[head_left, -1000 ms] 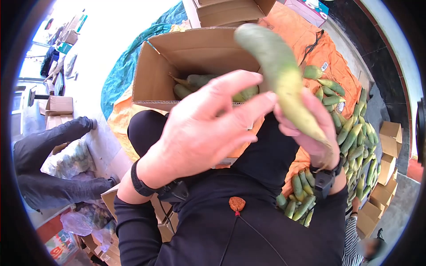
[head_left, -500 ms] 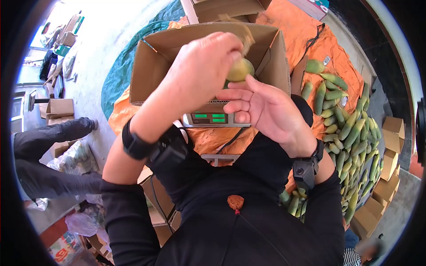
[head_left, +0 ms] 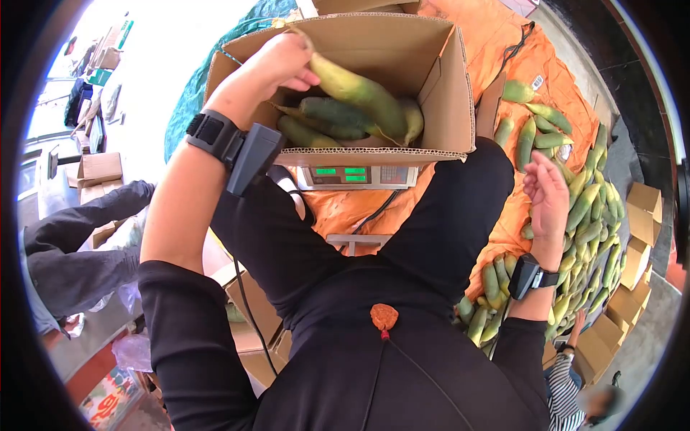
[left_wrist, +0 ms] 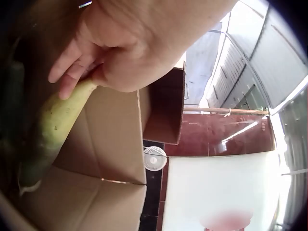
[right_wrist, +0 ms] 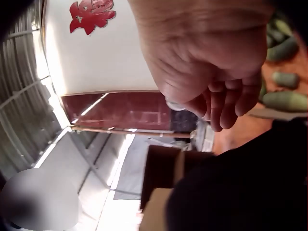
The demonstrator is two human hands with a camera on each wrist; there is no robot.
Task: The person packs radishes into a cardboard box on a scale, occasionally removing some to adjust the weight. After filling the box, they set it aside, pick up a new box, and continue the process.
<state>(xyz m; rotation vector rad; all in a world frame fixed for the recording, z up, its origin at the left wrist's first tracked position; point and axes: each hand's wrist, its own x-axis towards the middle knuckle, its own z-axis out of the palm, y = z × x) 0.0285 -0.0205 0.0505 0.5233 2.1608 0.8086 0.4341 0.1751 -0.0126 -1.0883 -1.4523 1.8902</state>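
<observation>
My left hand (head_left: 277, 65) pinches the pale, tapered root end of a green radish (head_left: 359, 90) inside an open cardboard box (head_left: 445, 93). The radish's thick green end points down and right, over the other radishes (head_left: 327, 118) lying in the box. In the left wrist view, the thumb and fingers close round the yellowish tip of this radish (left_wrist: 55, 122). Off to the right of the box, my right hand (head_left: 548, 194) holds nothing, its fingers loosely bent, above the edge of a radish pile (head_left: 586, 237). The right wrist view shows those bent fingers (right_wrist: 228, 108) too.
The box rests on a scale (head_left: 395, 174) with lit green digits, between the person's knees. An orange tarp (head_left: 496, 43) lies beneath. More cartons (head_left: 636, 244) line the far right. At left another person's legs (head_left: 86, 223) show, and a striped sleeve (head_left: 564, 395) appears lower right.
The radish went from the right hand to the left, then over and down into the box. The right hand has let go and moved away right, toward the pile.
</observation>
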